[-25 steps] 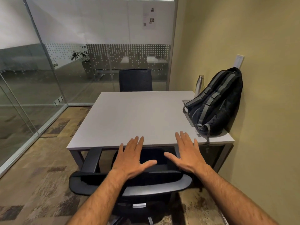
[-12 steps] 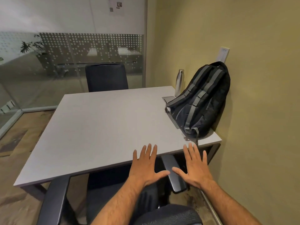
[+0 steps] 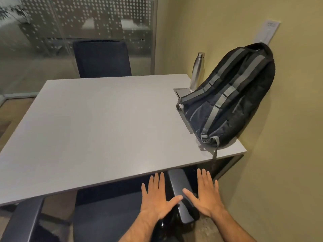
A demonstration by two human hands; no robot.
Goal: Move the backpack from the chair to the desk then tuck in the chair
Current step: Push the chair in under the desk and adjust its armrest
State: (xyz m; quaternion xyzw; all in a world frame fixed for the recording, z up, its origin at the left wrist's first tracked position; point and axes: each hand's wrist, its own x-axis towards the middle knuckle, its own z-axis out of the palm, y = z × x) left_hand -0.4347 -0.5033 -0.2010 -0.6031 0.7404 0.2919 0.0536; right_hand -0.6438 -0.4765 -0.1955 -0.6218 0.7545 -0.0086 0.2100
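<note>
The black backpack (image 3: pixel 232 100) with grey straps stands on the right side of the grey desk (image 3: pixel 97 126), leaning against the yellow wall. The dark chair (image 3: pixel 108 212) sits below me, its seat and armrests partly under the desk's front edge. My left hand (image 3: pixel 157 196) and my right hand (image 3: pixel 206 194) hover flat with fingers spread on either side of the chair's right armrest (image 3: pixel 178 187). Neither hand holds anything.
A steel bottle (image 3: pixel 196 71) stands behind the backpack near the wall. A second dark chair (image 3: pixel 102 59) faces the desk's far side. Glass partitions close off the back and left. The yellow wall (image 3: pixel 279 154) runs close along the right.
The view has moved closer to the desk and lower. The chair has slid further under the desk. Both hands stayed spread, now over the right armrest rather than the backrest.
</note>
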